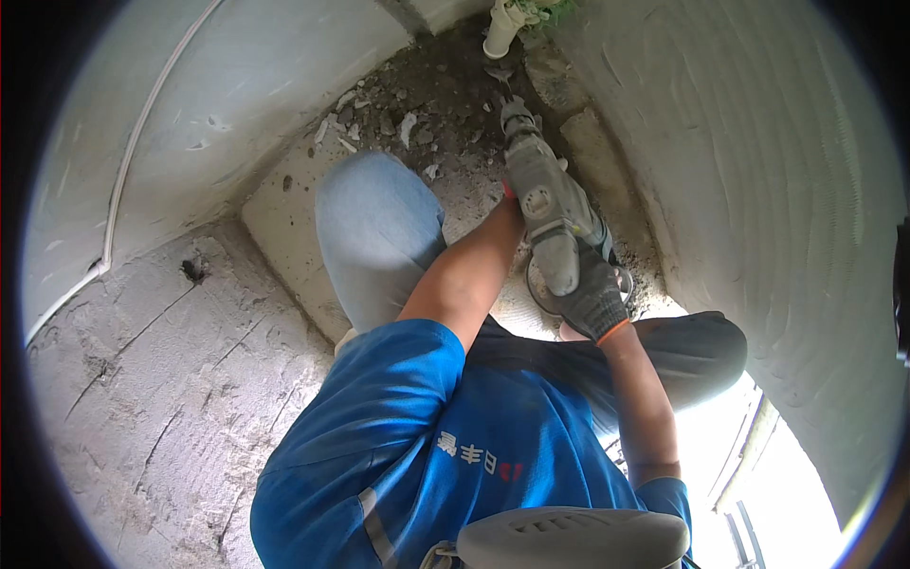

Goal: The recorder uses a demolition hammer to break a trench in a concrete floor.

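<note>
I had the dusty grey, long-bodied hammer drill (545, 194) slanted along the right edge of the dark, dirt-covered floor (441, 71), its nose toward the far corner. My right hand (592, 294), in a dark knit glove with an orange cuff, was wrapped around the rear handle; my left hand was hidden behind the body, only a red-orange cuff (509, 191) showing, so I could not tell its grip. The tip pointed near the white plastic pipe (501, 34); a forward slip, I judged, could crack it. Loose pale rubble chips (408, 129) could make the tip skid. Were the left hold weak, a jammed bit could wrench the body toward the rough grey plaster wall (749, 171).
</note>
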Demonstrator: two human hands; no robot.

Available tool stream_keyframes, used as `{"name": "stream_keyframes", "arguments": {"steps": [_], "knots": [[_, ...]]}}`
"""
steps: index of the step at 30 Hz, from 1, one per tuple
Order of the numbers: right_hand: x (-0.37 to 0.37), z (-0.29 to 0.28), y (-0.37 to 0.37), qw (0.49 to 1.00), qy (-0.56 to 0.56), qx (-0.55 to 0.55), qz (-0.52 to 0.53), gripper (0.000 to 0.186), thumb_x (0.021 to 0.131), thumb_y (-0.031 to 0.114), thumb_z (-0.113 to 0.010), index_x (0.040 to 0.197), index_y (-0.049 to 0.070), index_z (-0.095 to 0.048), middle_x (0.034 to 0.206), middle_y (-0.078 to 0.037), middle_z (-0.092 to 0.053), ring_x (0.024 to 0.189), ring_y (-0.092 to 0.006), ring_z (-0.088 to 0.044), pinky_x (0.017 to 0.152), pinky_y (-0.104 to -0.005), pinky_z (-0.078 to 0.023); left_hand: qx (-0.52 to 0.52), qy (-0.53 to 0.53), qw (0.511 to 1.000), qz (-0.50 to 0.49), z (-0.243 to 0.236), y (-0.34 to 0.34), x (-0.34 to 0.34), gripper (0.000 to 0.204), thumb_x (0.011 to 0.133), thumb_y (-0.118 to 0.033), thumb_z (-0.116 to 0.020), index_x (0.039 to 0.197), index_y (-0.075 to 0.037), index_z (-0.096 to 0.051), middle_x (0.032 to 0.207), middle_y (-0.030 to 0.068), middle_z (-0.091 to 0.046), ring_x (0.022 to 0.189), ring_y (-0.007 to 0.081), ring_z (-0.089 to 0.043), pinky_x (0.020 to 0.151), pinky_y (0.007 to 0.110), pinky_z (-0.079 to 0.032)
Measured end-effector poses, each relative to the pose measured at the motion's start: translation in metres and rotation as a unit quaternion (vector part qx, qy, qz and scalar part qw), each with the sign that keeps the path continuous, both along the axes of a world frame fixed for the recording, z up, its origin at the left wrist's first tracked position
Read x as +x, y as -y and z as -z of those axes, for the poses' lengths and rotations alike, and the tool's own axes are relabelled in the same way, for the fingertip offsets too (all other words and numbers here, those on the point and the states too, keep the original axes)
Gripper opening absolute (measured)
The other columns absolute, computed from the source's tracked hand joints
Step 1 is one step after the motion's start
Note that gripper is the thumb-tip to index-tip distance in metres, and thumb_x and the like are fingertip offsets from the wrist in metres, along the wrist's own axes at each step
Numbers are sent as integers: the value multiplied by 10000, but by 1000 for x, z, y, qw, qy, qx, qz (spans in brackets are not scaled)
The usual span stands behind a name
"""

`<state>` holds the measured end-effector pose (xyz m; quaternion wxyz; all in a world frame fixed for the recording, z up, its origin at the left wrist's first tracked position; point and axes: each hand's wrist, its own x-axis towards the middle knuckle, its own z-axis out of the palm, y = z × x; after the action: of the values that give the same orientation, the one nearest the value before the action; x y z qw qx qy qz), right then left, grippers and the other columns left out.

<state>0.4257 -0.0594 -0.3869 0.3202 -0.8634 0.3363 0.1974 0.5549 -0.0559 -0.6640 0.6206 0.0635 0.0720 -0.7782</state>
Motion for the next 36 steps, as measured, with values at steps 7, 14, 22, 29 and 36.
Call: {"name": "stream_keyframes", "arguments": {"steps": [7,14,22,29,36], "knots": [[-3,-15,-10,974,215,31,63,455,761,281,-645,1125,27,-548,1017,-192,-630,983,-347,-592,847,-412,-468,99,-48,982,-153,60,-18,-34,198,929,-302,-525,970,-125,-604,845,47,-649,727,196,-615,658,370,-511],[-9,-13,-1,978,174,14,114,464,683,218,-701,1095,45,-576,952,-160,-655,897,-299,-639,787,-371,-505,243,230,942,-33,-2,0,-15,308,837,-343,-601,1010,-91,-632,885,91,-662,792,227,-630,714,364,-507],[-55,-36,21,653,294,453,531,545,598,-9,-606,1136,9,-516,882,-68,-518,770,-182,-518,671,-300,-491,364,506,778,82,-108,2,12,448,745,-384,-678,1050,-56,-661,925,135,-674,857,259,-645,770,358,-503],[-36,-17,24,440,466,533,552,467,620,5,-554,1087,7,-546,846,-64,-540,793,-200,-537,708,-341,-491,202,761,518,335,-176,31,77,494,652,-400,-684,906,23,-665,873,191,-641,826,262,-633,700,343,-481],[-6,6,11,459,467,504,564,401,659,-40,-580,1054,17,-550,796,-53,-546,697,-193,-548,618,-302,-474,190,759,548,296,-135,28,105,596,618,-413,-713,982,53,-645,957,202,-654,900,271,-638,766,340,-487]]}}
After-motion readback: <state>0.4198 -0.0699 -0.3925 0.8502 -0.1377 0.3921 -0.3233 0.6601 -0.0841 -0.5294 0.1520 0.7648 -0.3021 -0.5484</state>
